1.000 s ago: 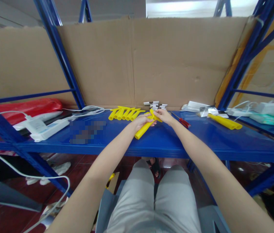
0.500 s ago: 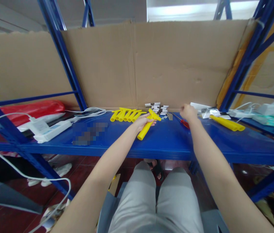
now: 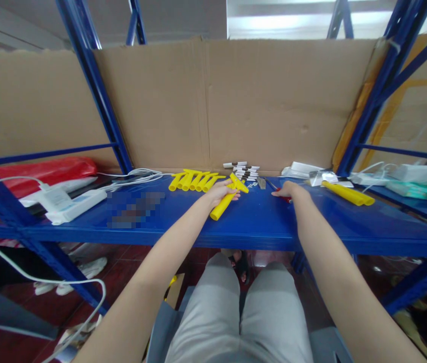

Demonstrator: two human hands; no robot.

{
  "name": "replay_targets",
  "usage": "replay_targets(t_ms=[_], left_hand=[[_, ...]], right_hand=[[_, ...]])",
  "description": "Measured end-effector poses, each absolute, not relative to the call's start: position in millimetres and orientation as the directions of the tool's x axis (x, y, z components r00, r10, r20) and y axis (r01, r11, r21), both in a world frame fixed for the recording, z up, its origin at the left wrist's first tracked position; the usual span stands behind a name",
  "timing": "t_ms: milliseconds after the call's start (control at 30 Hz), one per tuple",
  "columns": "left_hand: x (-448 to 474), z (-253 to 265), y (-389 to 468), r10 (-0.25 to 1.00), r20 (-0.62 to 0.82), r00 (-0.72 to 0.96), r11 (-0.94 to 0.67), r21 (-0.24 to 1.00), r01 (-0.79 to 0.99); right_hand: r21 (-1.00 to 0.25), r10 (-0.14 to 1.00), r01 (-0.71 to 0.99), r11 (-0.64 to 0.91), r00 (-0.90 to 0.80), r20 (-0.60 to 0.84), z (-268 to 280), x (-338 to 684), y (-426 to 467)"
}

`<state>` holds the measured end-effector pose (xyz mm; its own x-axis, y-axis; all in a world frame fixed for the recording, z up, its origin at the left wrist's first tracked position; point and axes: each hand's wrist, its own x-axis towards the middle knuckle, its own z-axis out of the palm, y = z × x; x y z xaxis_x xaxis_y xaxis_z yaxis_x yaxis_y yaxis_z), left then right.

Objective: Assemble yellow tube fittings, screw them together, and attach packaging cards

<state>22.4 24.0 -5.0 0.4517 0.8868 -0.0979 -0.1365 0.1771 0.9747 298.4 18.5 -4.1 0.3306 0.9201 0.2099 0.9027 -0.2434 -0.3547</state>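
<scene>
My left hand (image 3: 221, 192) is closed around a yellow T-shaped plastic handle (image 3: 221, 207), its tube end pointing toward me and its crosspiece away. At the right, my right hand (image 3: 292, 190) is down on the shelf, fingers closed over a red-handled screwdriver (image 3: 273, 186); most of its handle is hidden under the hand, and the thin shaft points back left. A row of several similar yellow T-shaped handles (image 3: 194, 181) lies left of my left hand. Behind and between the hands are a stack of white-and-dark strips (image 3: 244, 172) and a small flat metal piece (image 3: 261, 183).
Yellow tubes (image 3: 348, 194) and clear plastic packaging (image 3: 321, 177) lie at the right of the blue shelf (image 3: 259, 227). A white power strip (image 3: 79, 205) with cables is at the left. Cardboard (image 3: 266, 101) stands along the back, between blue posts.
My right hand has lowered from above the shelf onto the red-handled screwdriver. My left hand keeps hold of the yellow T-shaped handle, and the view has shifted slightly.
</scene>
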Motion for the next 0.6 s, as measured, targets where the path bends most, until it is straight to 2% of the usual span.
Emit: replay_targets(t_ms=[67, 133, 200, 333, 467, 600], left_hand=[[22, -5, 24, 0.887, -0.093, 0.452, 0.173, 0.975, -0.138], [22, -5, 23, 0.889, -0.089, 0.450, 0.164, 0.978, -0.132], [23, -4, 22, 0.891, -0.085, 0.445, 0.153, 0.981, -0.120], [23, -3, 21, 0.899, -0.095, 0.428, 0.147, 0.985, -0.091], [23, -3, 21, 0.907, -0.103, 0.408, 0.153, 0.984, -0.094], [24, -3, 21, 0.917, -0.102, 0.386, 0.152, 0.983, -0.101]], right_hand=[[-0.246, 0.938, 0.918, -0.309, 0.338, 0.081, 1, 291, 15], [-0.195, 0.939, 0.926, -0.323, 0.339, 0.055, 5, 286, 11], [-0.198, 0.936, 0.923, -0.331, 0.348, 0.056, 8, 283, 7], [-0.283, 0.905, 0.874, -0.395, 0.422, 0.042, 14, 282, 0], [-0.350, 0.835, 0.831, -0.433, 0.516, 0.192, 21, 279, -4], [-0.419, 0.764, 0.844, -0.335, 0.504, 0.403, 26, 273, -7]])
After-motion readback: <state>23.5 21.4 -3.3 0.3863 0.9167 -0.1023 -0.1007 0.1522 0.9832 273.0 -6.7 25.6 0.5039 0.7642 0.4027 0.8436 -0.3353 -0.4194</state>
